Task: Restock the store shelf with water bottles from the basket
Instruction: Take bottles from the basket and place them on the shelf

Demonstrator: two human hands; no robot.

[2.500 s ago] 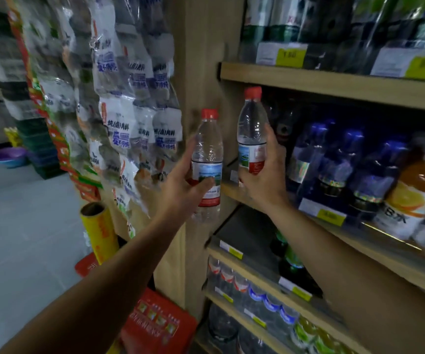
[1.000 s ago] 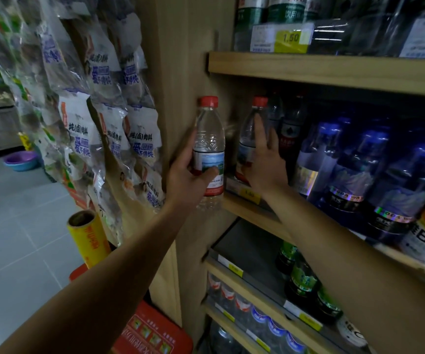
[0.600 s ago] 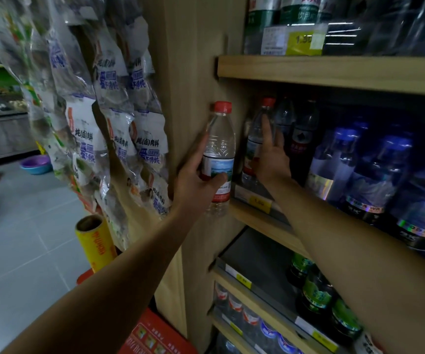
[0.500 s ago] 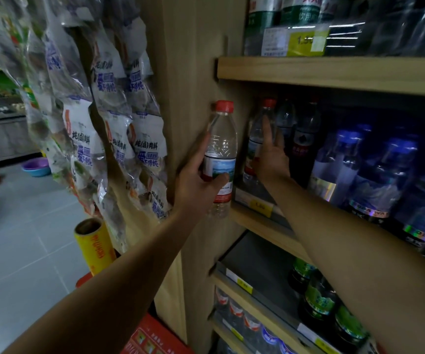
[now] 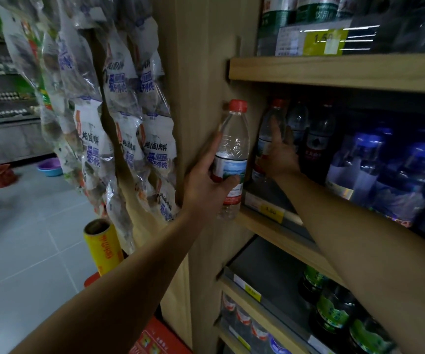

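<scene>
Held water bottle [image 5: 232,159]: clear plastic, red cap, red/white label with a blue-green landscape print, upright, in the air just outside the shelf's left front corner, base slightly below the shelf edge level. Second bottle [image 5: 267,139], same type, red cap, stands upright on the wooden shelf [image 5: 278,226] at its far left, just beside the side panel [image 5: 201,98]. Darker bottles [image 5: 318,139] right behind/next to it, then a row of blue-tinted bottles [image 5: 385,169] further right.

Shelf edge carries a yellow price tag [image 5: 270,212]. Upper shelf [image 5: 334,70] has green-labelled bottles and another yellow tag. Lower shelf holds green-labelled dark bottles [image 5: 334,310]. Clear snack packets [image 5: 119,123] with blue print hang on the outside of the side panel. A yellow roll [image 5: 103,246] stands below them; grey tiled floor [image 5: 27,238], a purple basin [image 5: 50,167] in the distance.

Left hand [image 5: 203,185]: arm extended, fingers wrapped behind the held bottle, thumb across the label front, clamped. Right hand [image 5: 279,154]: arm reaching into the shelf, fingers straight and slightly apart, tips touching the second bottle's side, not gripping.
</scene>
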